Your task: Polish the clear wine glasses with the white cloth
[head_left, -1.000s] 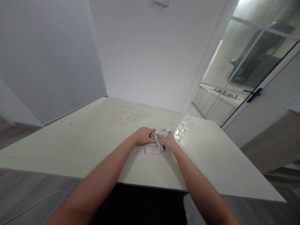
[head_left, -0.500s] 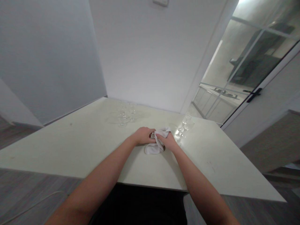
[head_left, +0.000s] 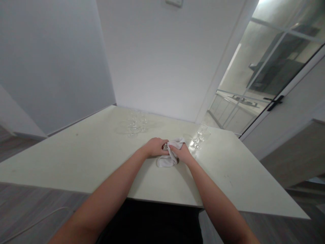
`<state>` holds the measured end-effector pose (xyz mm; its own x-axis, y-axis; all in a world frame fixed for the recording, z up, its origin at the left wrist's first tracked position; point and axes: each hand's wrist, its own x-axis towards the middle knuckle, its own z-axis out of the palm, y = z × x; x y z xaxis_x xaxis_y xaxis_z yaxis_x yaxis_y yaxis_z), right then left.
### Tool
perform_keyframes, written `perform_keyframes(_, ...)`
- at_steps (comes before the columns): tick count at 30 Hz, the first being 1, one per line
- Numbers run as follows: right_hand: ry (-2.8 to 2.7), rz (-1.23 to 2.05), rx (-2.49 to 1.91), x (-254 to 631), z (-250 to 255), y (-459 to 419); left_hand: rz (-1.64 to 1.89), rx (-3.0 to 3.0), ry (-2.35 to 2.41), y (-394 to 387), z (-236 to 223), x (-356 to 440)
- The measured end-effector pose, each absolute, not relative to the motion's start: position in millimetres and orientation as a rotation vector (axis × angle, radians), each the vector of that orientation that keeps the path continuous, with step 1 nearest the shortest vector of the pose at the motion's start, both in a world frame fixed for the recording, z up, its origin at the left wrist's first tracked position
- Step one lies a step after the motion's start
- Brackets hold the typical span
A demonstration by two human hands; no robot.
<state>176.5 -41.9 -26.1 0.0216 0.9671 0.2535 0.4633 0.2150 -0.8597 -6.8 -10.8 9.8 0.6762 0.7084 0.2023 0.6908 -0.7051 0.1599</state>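
Observation:
Over the middle of a pale table (head_left: 76,159), my left hand (head_left: 155,147) is closed around a small clear glass (head_left: 165,146), of which only a sliver shows between my hands. My right hand (head_left: 183,153) is closed on a white cloth (head_left: 168,159) pressed against that glass. The cloth's loose end hangs down onto the tabletop below my hands.
Several clear stemmed glasses (head_left: 134,123) stand at the far left of the table. Two more glasses (head_left: 199,137) stand just right of my hands. A white wall lies behind, and a glass door with a black handle (head_left: 275,101) is at the right.

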Motion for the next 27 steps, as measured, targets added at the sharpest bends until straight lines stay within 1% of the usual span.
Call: perform_keyframes(27,-1.581,0.679,-1.402,175.4,-22.2,-45.1,0.400,2.798,1.183,-11.1,9.0,-6.5)
